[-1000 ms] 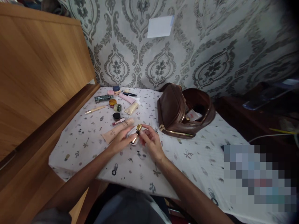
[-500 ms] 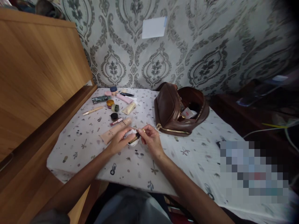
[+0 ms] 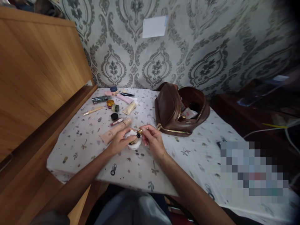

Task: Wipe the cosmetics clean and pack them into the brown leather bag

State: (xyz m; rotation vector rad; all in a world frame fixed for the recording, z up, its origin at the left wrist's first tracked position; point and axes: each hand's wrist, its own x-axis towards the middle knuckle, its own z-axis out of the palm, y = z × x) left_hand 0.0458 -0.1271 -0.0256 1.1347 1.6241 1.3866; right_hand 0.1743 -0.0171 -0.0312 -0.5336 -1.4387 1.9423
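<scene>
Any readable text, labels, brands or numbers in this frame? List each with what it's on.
None readable.
Beige tube: dark mark near its middle, too small to read.
White packet in the brown bag: red print, blurred.
White paper on the wall: looks blank.
Dark green tube: label too small.
Small gold item between left hand and right hand: no lettering visible.
</scene>
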